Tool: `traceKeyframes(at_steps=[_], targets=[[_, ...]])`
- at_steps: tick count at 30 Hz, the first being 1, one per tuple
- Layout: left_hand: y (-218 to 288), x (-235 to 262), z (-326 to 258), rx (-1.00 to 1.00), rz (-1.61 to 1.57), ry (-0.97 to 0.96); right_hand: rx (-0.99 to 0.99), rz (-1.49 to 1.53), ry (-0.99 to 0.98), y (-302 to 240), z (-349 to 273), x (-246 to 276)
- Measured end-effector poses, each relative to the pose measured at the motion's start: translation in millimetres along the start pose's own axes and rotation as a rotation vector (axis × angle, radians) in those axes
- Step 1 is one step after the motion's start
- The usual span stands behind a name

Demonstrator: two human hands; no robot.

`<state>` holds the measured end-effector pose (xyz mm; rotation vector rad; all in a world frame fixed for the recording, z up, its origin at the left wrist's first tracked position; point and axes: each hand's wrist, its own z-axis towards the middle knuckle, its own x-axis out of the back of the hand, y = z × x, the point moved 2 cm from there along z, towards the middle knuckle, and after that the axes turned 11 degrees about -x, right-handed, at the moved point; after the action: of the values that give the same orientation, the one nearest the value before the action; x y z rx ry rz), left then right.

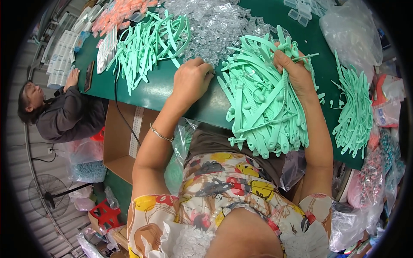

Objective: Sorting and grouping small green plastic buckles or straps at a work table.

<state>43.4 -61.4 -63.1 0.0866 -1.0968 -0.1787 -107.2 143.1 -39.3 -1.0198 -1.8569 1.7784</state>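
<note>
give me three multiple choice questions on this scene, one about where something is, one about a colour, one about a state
1. Where does the pile of clear plastic pieces lie?
A. at the far side of the green table
B. on the floor
C. in the cardboard box

2. What colour are the plastic straps in the big heap?
A. orange
B. mint green
C. black

3. What is the right hand doing?
A. resting flat on the table
B. hanging free
C. closed around a bundle of straps

Key: 1 A, it lies beyond both hands on the tabletop. 2 B, every strap is pale green. 3 C, the fingers wrap the straps, while the left hand rests curled by the heap.
</note>
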Motion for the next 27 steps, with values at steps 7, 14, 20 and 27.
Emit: traceKeyframes(at_steps=[7, 14, 20, 27], targets=[[-3.7, -1.8, 3.8, -0.114, 0.019, 0.003, 0.007, -0.083, 0.031, -3.3, -4.2, -0.4], [17.2, 5.2, 33.3, 0.59, -1.354, 0.121, 0.068, -0.254, -0.019, -13.6, -11.5, -6.1], [22.2, -4.0, 46.6, 0.597, -1.693, 0.147, 0.071, -0.238, -0.033, -14.4, -10.3, -5.6], [22.1, -4.0, 47.5, 0.655, -1.729, 0.188, 0.078, -0.274, -0.023, -15.3, -11.3, -7.7]])
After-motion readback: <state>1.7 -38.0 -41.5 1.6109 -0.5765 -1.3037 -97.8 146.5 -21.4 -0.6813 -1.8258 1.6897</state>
